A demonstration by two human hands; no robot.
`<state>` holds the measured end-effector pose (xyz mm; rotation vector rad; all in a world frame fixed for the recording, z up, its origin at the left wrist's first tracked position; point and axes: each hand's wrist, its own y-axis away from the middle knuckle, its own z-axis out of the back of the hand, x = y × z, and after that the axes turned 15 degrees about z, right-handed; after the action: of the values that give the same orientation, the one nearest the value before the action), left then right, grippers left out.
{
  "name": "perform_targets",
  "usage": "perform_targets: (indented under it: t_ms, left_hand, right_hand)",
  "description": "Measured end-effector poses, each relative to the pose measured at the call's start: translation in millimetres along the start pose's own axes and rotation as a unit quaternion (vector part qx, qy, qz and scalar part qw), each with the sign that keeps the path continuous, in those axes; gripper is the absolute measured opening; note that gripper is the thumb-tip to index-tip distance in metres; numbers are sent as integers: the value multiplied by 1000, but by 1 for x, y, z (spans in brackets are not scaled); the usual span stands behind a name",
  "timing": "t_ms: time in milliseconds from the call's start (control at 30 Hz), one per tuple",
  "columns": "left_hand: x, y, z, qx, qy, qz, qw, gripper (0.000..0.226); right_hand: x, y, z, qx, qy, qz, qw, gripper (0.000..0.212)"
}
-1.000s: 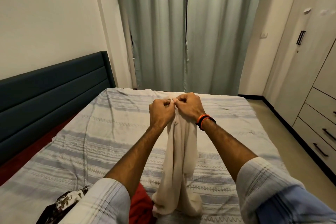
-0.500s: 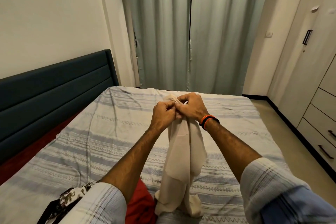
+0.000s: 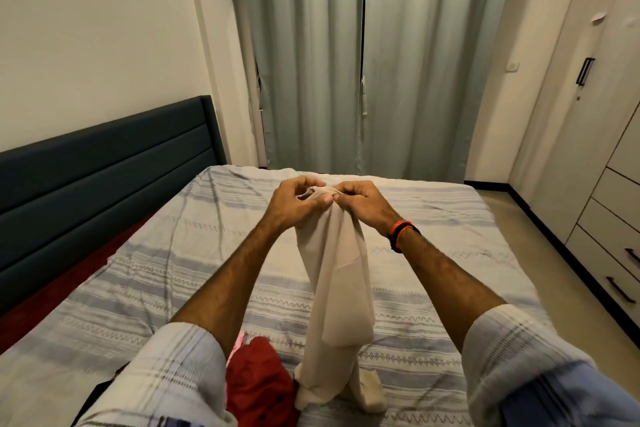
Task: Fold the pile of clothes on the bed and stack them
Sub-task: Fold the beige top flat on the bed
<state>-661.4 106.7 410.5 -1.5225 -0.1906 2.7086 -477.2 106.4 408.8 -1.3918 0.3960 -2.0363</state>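
At frame centre, left hand (image 3: 294, 206) and right hand (image 3: 360, 203) pinch a beige garment's (image 3: 337, 288) top edge; spreading it likely comes next.

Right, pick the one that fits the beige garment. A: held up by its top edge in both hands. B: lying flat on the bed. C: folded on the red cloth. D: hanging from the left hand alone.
A: the left hand and right hand pinch the beige garment at its top edge, its lower end trailing onto the bed.

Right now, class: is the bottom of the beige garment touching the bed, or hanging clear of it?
Touching. The head view shows the beige garment hanging from both hands, its lower end bunched and resting on the striped bed.
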Motion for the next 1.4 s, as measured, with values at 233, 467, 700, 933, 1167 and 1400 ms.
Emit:
perform_targets:
  t_ms: [233,467,700,933,1167,1400]
  left_hand:
    - [-2,1,-1,-27,-35,-8,999,26]
    - [-11,6,2,-47,-68,-74,994,16]
    - [-29,13,11,-1,-179,-104,978,28]
    - [-28,8,20,2,-179,-117,977,26]
    - [-26,6,30,-16,-147,-111,983,29]
    - [-23,8,29,-25,-125,-103,987,29]
  right_hand:
    - [-3,3,7,16,1,17,1000,14]
    - [-13,15,13,13,8,6,1000,12]
    - [-15,24,6,37,-8,-30,999,10]
    - [-17,33,-3,20,-25,-93,995,32]
    - [-25,35,-12,-47,106,-36,993,28]
    - [-16,32,-19,-83,107,-44,990,30]
